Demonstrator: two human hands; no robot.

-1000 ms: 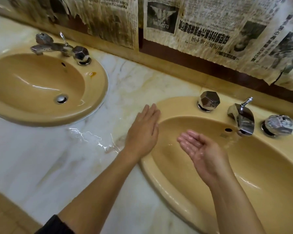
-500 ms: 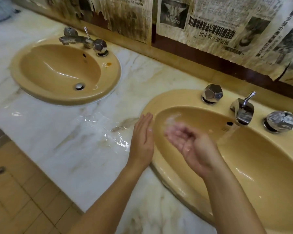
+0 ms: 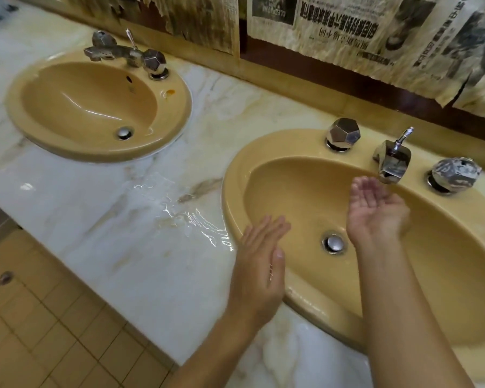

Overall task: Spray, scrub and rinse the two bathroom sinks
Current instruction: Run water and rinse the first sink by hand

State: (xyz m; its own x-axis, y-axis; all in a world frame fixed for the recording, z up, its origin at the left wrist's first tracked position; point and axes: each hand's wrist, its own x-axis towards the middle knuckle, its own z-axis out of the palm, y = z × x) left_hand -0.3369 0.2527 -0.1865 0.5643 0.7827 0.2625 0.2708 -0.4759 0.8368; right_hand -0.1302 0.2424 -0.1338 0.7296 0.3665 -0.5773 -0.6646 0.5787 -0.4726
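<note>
Two tan oval sinks are set in a white marble counter. The left sink [image 3: 179, 107] holds nothing. At the right sink [image 3: 235, 175], my right hand [image 3: 375, 214] is cupped palm up just under the chrome spout [image 3: 392, 163], over the bowl and above the drain [image 3: 333, 243]. My left hand [image 3: 259, 264] lies flat with straight fingers on the sink's front left rim. Neither hand holds anything. Faceted chrome knobs [image 3: 343, 134] [image 3: 455, 172] flank the spout.
A puddle of water [image 3: 185, 214] shines on the counter between the sinks. The left sink has its own chrome tap [image 3: 123, 53]. Old newspaper sheets [image 3: 347, 26] hang on the wall behind. Tan floor tiles [image 3: 39, 331] lie below the counter edge at lower left.
My right hand has moved from the bowl's left side back under the spout. My left hand slid toward me along the rim. The view has pulled back and shifted right.
</note>
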